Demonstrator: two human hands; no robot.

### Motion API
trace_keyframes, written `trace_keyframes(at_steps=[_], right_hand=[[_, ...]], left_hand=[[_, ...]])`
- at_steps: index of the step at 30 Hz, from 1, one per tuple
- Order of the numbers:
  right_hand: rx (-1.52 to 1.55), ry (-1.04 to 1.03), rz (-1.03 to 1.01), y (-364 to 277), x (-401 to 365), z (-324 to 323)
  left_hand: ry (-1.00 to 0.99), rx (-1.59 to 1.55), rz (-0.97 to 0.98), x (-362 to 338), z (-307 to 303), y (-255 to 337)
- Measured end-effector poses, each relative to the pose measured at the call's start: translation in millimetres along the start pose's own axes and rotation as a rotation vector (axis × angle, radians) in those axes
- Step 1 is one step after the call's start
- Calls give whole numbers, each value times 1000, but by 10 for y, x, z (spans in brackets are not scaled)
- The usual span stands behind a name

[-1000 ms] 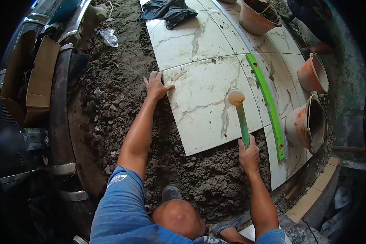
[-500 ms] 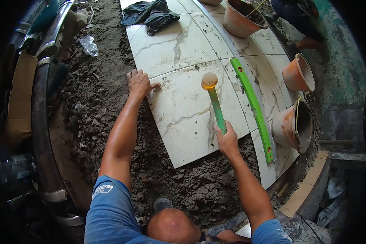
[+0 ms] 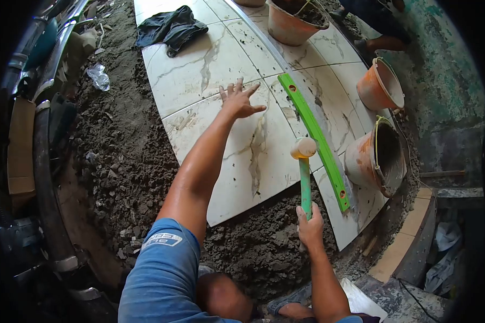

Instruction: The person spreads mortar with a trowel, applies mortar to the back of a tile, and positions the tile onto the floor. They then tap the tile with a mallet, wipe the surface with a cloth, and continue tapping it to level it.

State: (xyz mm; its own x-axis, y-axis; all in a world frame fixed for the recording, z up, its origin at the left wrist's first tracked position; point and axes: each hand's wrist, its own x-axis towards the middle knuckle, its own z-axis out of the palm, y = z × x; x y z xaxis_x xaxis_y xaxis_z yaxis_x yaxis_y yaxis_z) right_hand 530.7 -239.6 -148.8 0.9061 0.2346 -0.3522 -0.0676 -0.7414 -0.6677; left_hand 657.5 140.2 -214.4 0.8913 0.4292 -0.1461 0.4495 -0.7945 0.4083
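Observation:
My left hand (image 3: 238, 101), fingers spread, is over the upper part of a large white marbled tile (image 3: 231, 156), near its seam with the tile beyond. My right hand (image 3: 310, 229) is closed round the green handle of a rubber mallet (image 3: 305, 148). The mallet's pale head overlaps the tile's right edge in this view, close beside a green spirit level (image 3: 313, 137). That level lies lengthwise on the neighbouring tiles, along a long metal straightedge (image 3: 264, 37). Dark crumbly mortar (image 3: 253, 253) shows below the tile's near edge.
Mortar-stained buckets (image 3: 376, 156) stand along the right, with another bucket (image 3: 380, 86) farther back. A dark cloth (image 3: 172, 29) lies on the far tiles. Crumpled clear plastic (image 3: 98, 77) rests on soil at left. Another person's leg (image 3: 385, 43) shows at upper right.
My left hand has moved from the tile's left edge rightward onto its upper part, fingers spreading. The mallet has shifted right and down, toward the tile's right edge. The view has shifted slightly.

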Motion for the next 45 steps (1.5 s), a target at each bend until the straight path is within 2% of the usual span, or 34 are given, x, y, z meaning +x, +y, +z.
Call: trace_keyframes(at_steps=[4,6,7,8,10,12,14,16,18,22,24,26,28,30,32,37,39,41,45], right_hand=[[-34,63,-40,-68,-38,-480],[-8,71,-45,-38,-141,-797],[-48,31,-25,-59,-235,-1003],[-92,-8,-9,-107,-329,-1233],[-86,-50,16,-210,-569,-1709],[-137,-118,73,-238,-783,-2088],[-125,-164,67,-196,-981,-2372],[-236,-263,192,-336,-1064,-2591],[-265,-295,231,-478,-1110,-2665],[-345,-365,302,-812,-981,-2430],[-370,-397,351,-1027,-716,-2160],[-381,-385,351,-1171,-444,-1736],[-365,-396,367,-1403,-92,-1297],[-375,-349,338,-1597,212,-837],[-367,-306,312,-1842,510,-438],[-388,-257,274,-2242,1179,182],[-405,-230,251,-2248,1368,317],[-378,-157,137,-2205,1592,430],[-345,-148,135,-2327,1906,563]], left_hand=[[88,116,111,-466,-44,272],[-42,157,62,-847,-250,243],[-38,168,51,-1106,-408,236],[-175,282,-32,-1363,-666,294],[-240,404,-95,-1896,-994,156],[-252,437,-189,-2387,-1366,78],[-421,362,-322,-2722,-1869,186],[-399,330,-346,-2896,-2140,161],[-373,295,-365,-2830,-2272,96],[-475,230,-358,-2249,-2273,-104],[-387,127,-233,-1864,-1961,-361],[-414,74,-164,-1318,-1537,-584],[-269,-9,-66,-865,-927,-878],[-301,-115,-177,-417,-644,-896],[-269,-162,-201,-117,-500,-895],[-233,-217,-249,195,-457,-910],[-226,-219,-260,194,-431,-932],[-144,-255,-259,197,-370,-974],[-133,-236,-269,199,-368,-964]])
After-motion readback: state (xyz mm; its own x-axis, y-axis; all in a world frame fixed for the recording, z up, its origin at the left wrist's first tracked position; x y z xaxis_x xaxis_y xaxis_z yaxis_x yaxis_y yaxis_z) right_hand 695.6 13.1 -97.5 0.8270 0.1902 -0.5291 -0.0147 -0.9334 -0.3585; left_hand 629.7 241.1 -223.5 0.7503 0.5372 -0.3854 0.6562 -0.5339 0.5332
